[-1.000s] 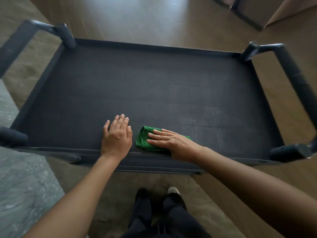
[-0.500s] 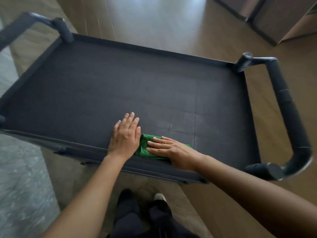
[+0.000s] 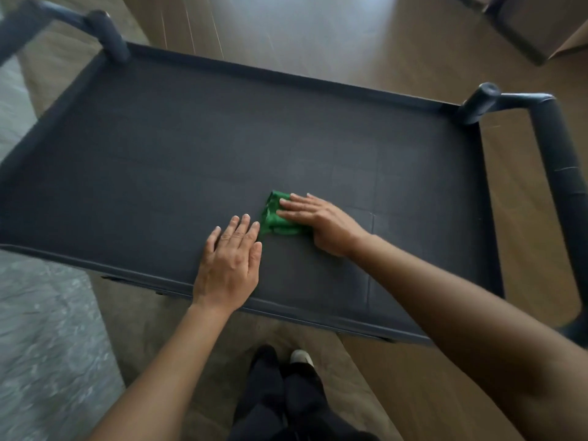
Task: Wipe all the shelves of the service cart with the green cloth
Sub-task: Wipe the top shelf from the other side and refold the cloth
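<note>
Resting the left hand (image 3: 227, 265) flat on the shelf (image 3: 152, 160) by its near rim, fingers straight, holding nothing. Just beyond, pressing the bunched cloth (image 3: 273, 218) onto the shelf with the right hand (image 3: 321, 222), fingers stretched flat across it, not curled.

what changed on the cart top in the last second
The right hand has pushed the green cloth away from the near edge, further in over the top shelf, still pressing it flat with straight fingers. The left hand stays flat on the shelf by the near edge, next to the cloth. Nothing was picked up or let go.
</note>
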A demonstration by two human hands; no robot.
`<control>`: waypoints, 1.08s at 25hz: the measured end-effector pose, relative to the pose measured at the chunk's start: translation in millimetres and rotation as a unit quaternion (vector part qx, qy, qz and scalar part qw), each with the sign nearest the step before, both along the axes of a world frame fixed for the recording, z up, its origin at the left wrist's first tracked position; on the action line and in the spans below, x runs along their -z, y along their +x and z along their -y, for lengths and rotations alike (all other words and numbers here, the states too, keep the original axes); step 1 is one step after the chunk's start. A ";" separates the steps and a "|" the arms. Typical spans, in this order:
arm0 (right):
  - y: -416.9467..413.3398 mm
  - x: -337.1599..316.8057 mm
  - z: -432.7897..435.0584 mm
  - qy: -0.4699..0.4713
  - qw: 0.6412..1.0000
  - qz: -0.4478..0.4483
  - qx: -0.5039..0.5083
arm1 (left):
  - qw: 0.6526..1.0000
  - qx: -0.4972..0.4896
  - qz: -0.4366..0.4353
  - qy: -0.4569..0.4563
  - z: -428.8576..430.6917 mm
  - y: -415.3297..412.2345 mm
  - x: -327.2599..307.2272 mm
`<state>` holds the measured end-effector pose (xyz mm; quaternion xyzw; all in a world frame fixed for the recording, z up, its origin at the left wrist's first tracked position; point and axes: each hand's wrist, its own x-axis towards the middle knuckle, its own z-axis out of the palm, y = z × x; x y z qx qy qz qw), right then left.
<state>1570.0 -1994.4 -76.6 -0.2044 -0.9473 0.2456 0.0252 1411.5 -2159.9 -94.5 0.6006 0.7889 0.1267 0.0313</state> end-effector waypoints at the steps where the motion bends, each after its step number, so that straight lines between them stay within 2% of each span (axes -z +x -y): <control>1: -8.9 -0.9 -19.0 0.009 1.000 0.006 0.021 | 1.000 0.003 -0.002 0.002 0.3 0.7 -0.3; 5: -42.0 0.6 -85.0 0.028 0.993 0.034 0.106 | 1.000 0.003 -0.010 0.000 0.3 0.3 0.7; 9: -55.1 1.4 -99.7 0.039 0.985 0.056 0.157 | 1.000 -0.002 0.001 0.010 0.9 1.5 0.2; 15: -22.5 -3.1 -26.5 0.026 0.994 0.026 0.104 | 0.999 -0.012 0.034 0.025 1.1 4.3 -5.8; 21: 33.9 -1.0 97.2 -0.015 0.999 -0.023 -0.019 | 0.996 -0.020 0.079 0.025 1.6 1.8 -6.8; 27: 44.6 -2.8 91.2 -0.037 0.995 -0.010 -0.090 | 0.997 -0.015 0.069 0.017 2.1 1.3 -5.5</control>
